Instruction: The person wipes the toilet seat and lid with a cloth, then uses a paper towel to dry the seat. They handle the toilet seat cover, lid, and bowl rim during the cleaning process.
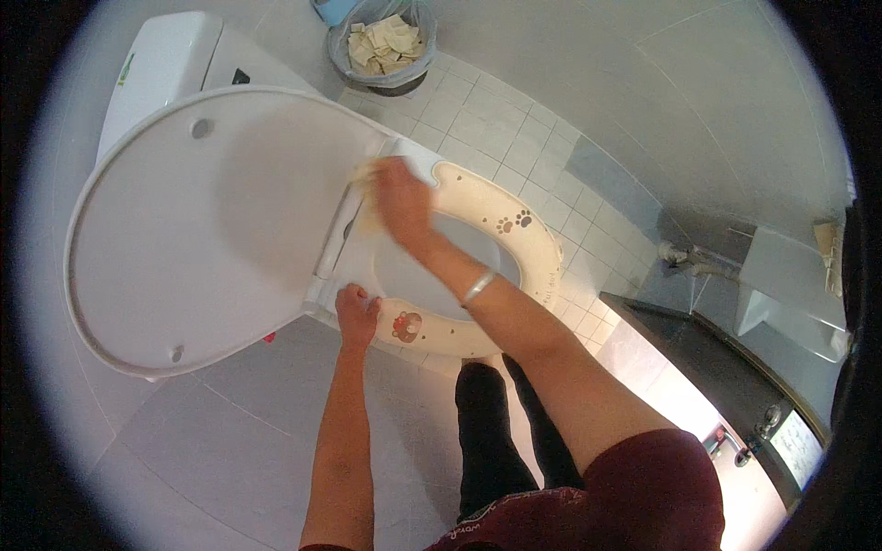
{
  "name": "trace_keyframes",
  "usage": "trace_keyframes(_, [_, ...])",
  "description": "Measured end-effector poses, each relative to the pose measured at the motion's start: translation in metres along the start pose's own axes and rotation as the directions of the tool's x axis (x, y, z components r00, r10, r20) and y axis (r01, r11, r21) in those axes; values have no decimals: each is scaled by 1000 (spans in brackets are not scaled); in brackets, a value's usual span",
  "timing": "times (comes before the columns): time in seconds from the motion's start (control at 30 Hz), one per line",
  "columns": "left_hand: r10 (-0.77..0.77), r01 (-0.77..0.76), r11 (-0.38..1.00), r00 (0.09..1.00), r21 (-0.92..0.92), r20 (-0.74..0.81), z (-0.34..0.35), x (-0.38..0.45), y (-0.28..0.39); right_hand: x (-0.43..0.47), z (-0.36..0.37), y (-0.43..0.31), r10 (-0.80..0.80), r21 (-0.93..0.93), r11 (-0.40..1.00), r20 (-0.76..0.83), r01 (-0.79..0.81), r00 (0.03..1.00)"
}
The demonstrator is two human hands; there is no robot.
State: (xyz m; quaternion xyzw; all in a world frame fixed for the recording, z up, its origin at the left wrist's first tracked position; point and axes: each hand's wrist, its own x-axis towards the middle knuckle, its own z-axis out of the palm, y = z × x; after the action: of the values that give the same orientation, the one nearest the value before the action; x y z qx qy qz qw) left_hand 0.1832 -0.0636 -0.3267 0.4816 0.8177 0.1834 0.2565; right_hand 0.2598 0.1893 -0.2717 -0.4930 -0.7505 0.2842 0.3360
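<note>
A white toilet seat (351, 272) lies lowered, and the toilet lid (158, 220) is raised behind it. On the seat is a cream seat cover (451, 330) printed with a bear and paw marks. My right hand (403, 200), blurred, holds a pale yellow cloth or paper (366, 182) against the rear of the seat beside the hinge. My left hand (358, 313) has curled fingers at the near rear end of the cover; whether they grip its edge is hidden. The toilet bowl (406, 268) shows through the opening, partly behind my right forearm.
A lined waste bin (382, 45) with pale folded papers stands by the wall. The white cistern (172, 62) is behind the lid. At right are a white basin-like fixture (765, 303), pipes (689, 262) and a dark door (730, 365) with a metal handle (768, 420).
</note>
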Motion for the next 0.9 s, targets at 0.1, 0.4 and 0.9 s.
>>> trace_keyframes(0.1, [-91,91,996,996,-1,14,-4,0,-3,0,-42,30,50,-144,987,-161,-74,986])
trace_keyframes(0.4, [-89,89,996,996,9,21,-9,-2,2,-126,-122,151,390,-418,835,-8,-357,921])
trace_keyframes(0.9, [-87,87,996,996,-21,13,-9,-3,5,-46,-116,119,-28,-166,984,212,64,977])
